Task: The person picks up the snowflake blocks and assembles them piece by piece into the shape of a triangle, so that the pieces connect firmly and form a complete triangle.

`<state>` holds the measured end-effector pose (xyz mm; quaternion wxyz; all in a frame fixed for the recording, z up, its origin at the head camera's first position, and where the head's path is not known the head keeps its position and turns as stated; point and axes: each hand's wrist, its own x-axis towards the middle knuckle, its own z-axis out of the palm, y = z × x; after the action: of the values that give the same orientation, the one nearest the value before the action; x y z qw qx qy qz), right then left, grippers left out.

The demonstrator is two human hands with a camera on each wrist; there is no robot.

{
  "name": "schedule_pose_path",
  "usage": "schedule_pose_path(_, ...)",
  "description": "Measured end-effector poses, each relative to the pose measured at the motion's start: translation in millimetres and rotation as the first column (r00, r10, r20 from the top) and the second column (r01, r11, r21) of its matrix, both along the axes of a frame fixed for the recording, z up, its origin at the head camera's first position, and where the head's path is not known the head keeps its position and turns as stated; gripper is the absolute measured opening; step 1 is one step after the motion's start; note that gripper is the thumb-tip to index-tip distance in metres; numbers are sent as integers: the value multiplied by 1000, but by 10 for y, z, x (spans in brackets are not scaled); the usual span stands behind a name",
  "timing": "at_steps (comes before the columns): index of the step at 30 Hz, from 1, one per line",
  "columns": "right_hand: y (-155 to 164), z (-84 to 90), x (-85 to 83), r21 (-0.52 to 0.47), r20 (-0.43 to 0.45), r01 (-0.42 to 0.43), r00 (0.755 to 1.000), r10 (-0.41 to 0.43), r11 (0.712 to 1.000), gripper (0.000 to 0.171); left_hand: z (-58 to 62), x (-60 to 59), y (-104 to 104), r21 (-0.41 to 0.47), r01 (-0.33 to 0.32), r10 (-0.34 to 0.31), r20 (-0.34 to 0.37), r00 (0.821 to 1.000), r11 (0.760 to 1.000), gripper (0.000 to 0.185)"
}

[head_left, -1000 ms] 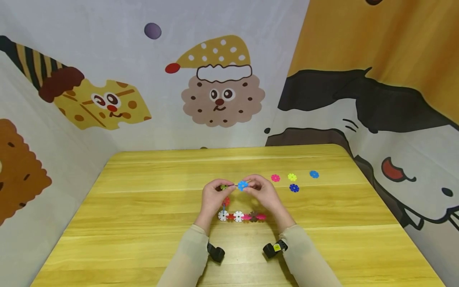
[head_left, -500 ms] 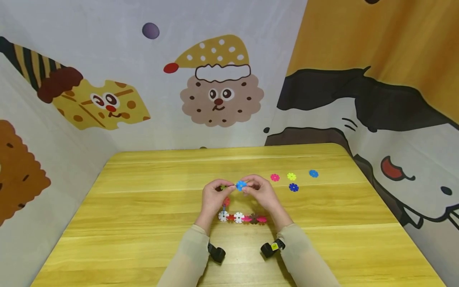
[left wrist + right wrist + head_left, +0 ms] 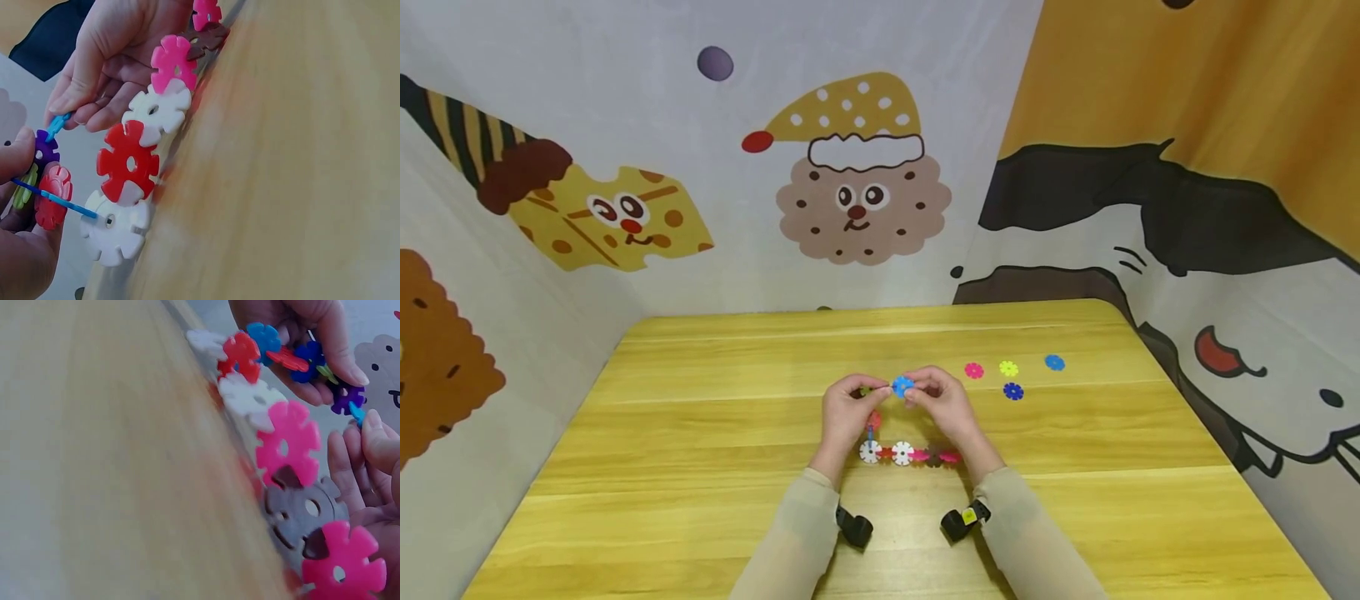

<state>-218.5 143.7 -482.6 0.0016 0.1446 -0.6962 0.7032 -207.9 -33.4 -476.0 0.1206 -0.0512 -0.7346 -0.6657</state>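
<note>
1. Blue plastic snowflake disc, notched round its rim, sits pinched in the fingertips of your right hand, raised just above the yellow wooden table and level with your knuckles.
2. Your left hand curls its fingers round the raised end of the chain of interlocked plastic discs; the blue disc meets that end right between your two hands, touching a purple disc with a green disc beside it.
3. From your left hand the chain drops past a red disc and a thin blue edge-on piece to the table, where it runs rightward under your hands.
4. In the row on the table you can count six discs in the left wrist view: white, red, white, pink, brown, pink.
5. Four loose discs lie well apart from your hands, beyond your right hand: one pink, one yellow-green, one light blue and one dark blue.
6. Two black wrist cameras sit under your beige sleeves; the right one carries a small yellow sticker too small to read.
7. Cartoon-printed fabric walls stand round the table; no writing shows on them.
</note>
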Motion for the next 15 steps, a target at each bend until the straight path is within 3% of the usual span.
schedule_pose_path(7,24,-42,-62,50,-24,-2,1000,3,999,25,-6,-6,10,29,15,-15,8,1000,999,14)
schedule_pose_path(15,-9,80,-3,3,-9,-30,1000,30,1000,24,276,171,19,6,9,-9,4,1000,1000,12)
